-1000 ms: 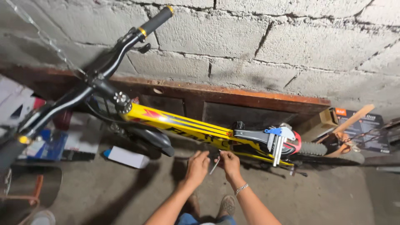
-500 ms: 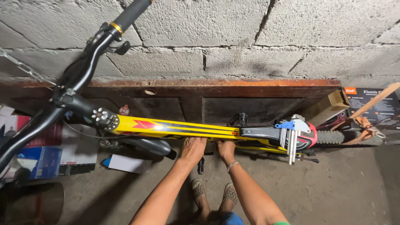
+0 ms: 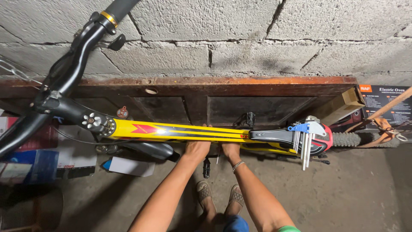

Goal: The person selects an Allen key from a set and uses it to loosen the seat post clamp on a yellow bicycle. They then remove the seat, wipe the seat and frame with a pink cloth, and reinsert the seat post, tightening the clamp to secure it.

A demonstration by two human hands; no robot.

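A yellow bicycle frame (image 3: 171, 131) stands lengthwise along a block wall, seen from above. My left hand (image 3: 196, 150) presses against the near side of the top tube, and its fingers are hidden under the tube. My right hand (image 3: 231, 151) is just beside it, also reaching under the tube, with a thin metal hex key (image 3: 218, 157) sticking out at its left edge. A black pedal (image 3: 207, 167) hangs below and between my hands. A blue-holdered set of hex keys (image 3: 302, 145) hangs over the black and red saddle (image 3: 274, 136).
Black handlebars (image 3: 73, 68) reach up to the left. A brown wooden panel (image 3: 257, 107) leans on the wall behind the bike. Cardboard boxes (image 3: 30, 163) lie on the floor at left, an appliance box (image 3: 382, 101) at right. My sandalled feet (image 3: 204, 193) stand on concrete.
My view has moved in over the bike. Both hands rose from the open space in front of the frame up to the top tube, carrying the hex key with them.
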